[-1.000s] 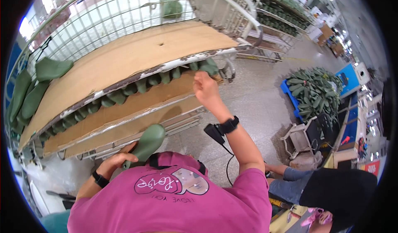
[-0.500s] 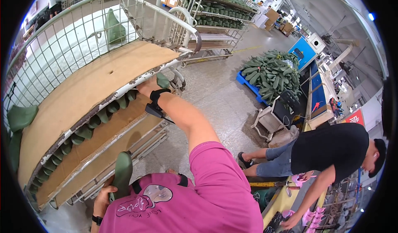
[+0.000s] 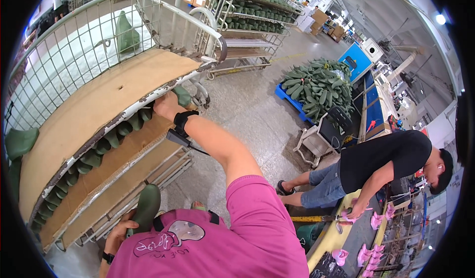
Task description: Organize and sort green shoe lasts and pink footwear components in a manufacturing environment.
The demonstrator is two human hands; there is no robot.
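Note:
My left hand (image 3: 121, 230), low on the left, is wrapped round a green shoe last (image 3: 147, 207) held upright against my side. My right arm reaches out to a wire-sided cart (image 3: 94, 142). There my right hand (image 3: 167, 106) is closed just under the front edge of its cardboard-covered upper shelf (image 3: 111, 90). Its fingertips are hidden, so what they hold cannot be made out. Another green last (image 3: 183, 96) is right beside that hand. A row of green lasts (image 3: 113, 136) lines the level below, left of the hand.
One last (image 3: 127, 33) stands behind the mesh. Further off are a loaded rack (image 3: 257, 13), a pile of green lasts (image 3: 319, 87) on a blue pallet (image 3: 292, 102), and a chair (image 3: 326, 129). At right, a co-worker (image 3: 386, 162) bends over a line with pink lasts (image 3: 376, 221).
My view has shifted slightly, while my hands stay at nearly the same places by the cart and my side. The co-worker's outstretched arm has drawn back, and both their hands are now close together.

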